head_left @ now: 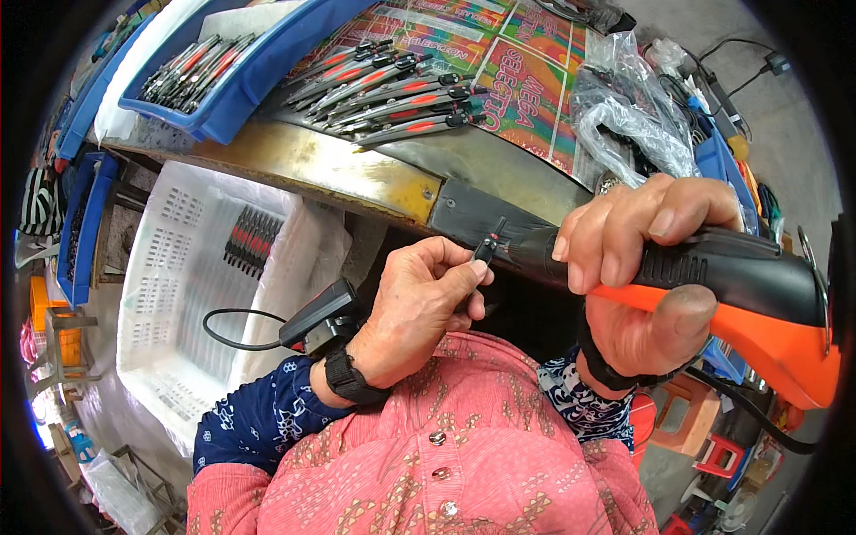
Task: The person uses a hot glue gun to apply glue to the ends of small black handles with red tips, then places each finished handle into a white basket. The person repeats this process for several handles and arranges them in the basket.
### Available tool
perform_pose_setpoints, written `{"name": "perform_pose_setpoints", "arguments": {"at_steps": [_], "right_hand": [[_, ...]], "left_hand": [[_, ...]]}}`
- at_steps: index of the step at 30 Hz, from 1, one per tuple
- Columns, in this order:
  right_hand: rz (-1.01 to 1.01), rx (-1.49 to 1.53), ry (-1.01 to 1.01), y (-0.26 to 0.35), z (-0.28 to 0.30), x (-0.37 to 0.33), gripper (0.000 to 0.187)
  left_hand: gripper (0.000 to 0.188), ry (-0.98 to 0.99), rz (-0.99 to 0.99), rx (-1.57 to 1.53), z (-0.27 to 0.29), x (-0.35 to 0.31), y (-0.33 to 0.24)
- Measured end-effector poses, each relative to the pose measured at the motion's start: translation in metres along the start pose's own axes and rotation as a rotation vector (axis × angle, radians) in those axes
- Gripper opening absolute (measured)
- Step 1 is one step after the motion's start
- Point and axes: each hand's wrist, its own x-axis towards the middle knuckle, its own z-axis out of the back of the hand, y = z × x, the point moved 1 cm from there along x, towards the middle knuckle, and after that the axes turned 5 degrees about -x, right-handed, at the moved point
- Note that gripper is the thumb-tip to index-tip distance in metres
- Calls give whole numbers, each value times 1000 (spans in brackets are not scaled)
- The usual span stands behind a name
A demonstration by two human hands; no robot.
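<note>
A small black part (486, 250) with a red spot sits pinched between thumb and forefinger of the left hand (419, 303), right at the black nose of an orange-and-black power tool (713, 285), just below the edge of the bench (357, 174). The right hand (637, 267) is closed tight round the tool's black grip, thumb on the orange body. On the bench above lie a row of black-and-red pens (392, 94) on a colourful printed sheet, a blue tray (241, 80) of more pens to the left and clear plastic bags (624, 107) to the right; a white crate (187, 294) stands below on the left.
</note>
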Motion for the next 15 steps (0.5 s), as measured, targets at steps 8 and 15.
{"name": "perform_pose_setpoints", "arguments": {"at_steps": [8,15], "right_hand": [[82,51,103,-8,6,3,47],[119,78,158,-11,8,3,46]], "left_hand": [[13,-26,-33,36,-4,0,2],[12,-39,-32,65,-4,1,2]]}}
